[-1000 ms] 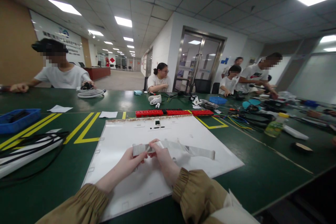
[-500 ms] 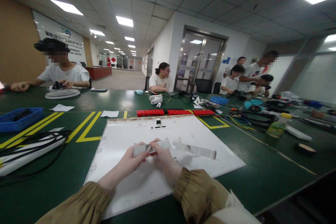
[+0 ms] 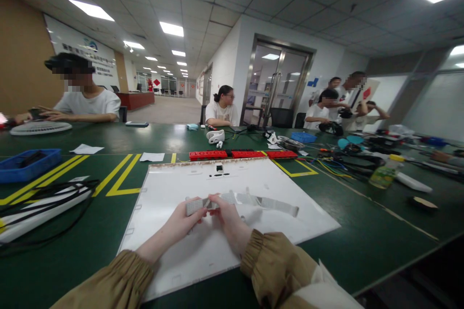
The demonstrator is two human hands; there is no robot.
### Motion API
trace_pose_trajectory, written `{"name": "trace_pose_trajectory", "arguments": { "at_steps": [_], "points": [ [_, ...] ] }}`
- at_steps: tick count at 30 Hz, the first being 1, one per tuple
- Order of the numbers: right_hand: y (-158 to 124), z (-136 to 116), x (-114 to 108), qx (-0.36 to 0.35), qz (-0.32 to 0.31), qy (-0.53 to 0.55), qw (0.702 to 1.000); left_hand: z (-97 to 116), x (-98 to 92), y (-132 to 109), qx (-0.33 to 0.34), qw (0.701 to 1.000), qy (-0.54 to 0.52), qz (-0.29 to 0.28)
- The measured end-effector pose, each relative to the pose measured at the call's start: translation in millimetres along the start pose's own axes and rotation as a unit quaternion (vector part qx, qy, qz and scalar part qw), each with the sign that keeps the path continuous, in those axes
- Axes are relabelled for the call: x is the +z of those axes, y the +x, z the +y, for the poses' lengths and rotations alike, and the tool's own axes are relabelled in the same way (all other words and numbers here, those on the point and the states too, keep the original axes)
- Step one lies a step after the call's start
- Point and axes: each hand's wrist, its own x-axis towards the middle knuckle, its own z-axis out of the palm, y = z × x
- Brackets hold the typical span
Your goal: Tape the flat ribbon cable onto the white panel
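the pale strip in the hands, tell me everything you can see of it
The strip is a long, thin, flat band, whitish grey and looking flexible like a ribbon cable, with faint fine ribbing at its left end. It runs roughly left to right above the white panel. The left hand and the right hand pinch it close together near its left end; the rest stretches right, and its far end seems to rest on the panel. No markings can be read.
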Motion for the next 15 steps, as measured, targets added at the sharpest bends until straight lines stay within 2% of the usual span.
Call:
{"name": "trace_pose_trajectory", "arguments": {
  "at_steps": [4, 7, 11, 15],
  "points": [
    [1.4, 0.2, -1.3, 0.025, -0.021, 0.023, 0.999, -0.7, 0.6, 0.2, -0.021, 1.000, 0.016, 0.004],
    [1.2, -0.3, -1.1, 0.026, -0.044, 0.037, 0.998, -1.1, -0.9, 1.1, 0.000, 1.000, 0.022, 0.007],
    [0.6, -0.7, -0.1, 0.003, -0.078, 0.043, 0.996, 1.1, -3.3, 1.9, 0.030, 0.999, 0.020, 0.006],
    [-0.6, -1.1, 0.9, -0.028, -0.095, 0.072, 0.992, 2.8, -3.2, 1.8, 0.008, 1.000, 0.014, 0.013]
  ]
}}
